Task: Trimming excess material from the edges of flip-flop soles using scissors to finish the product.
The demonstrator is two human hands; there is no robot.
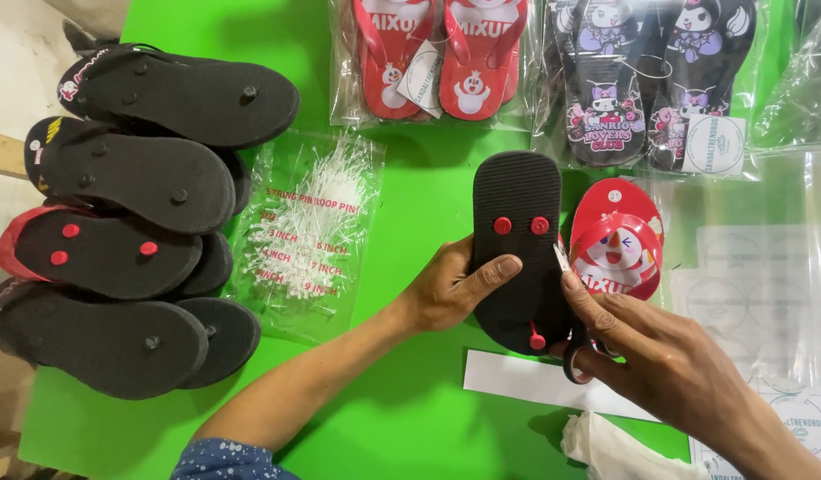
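A black-soled flip-flop (517,249), turned sole up with three red strap plugs showing, is gripped in the left hand (450,289): the thumb is pressed across the sole and the fingers are wrapped under the edge. It is held above the green table (402,178), right of centre and near the person. The right hand (659,356) is closed around a pair of small scissors (575,342), whose tip is raised at the flip-flop's right edge, touching or just beside it; which cannot be told. Just to the right lies the matching red flip-flop (619,236), printed side up, with a cartoon figure on it.

Outward, a white paper strip (539,382) lies beneath the hands, and crumpled white material (610,449) nearer still. Sheets of round labels (766,293) are spread at the right. At the far edge, a red pair (437,58) and a dark cartoon-printed pair (655,76) are already sealed in clear bags with tags, so those appear finished. A clear bag of white plastic loop pins (308,231) lies left of centre. At the far left a pile of loose flip-flops (126,222), soles up, is stacked unbagged, so a good deal of work seems left.
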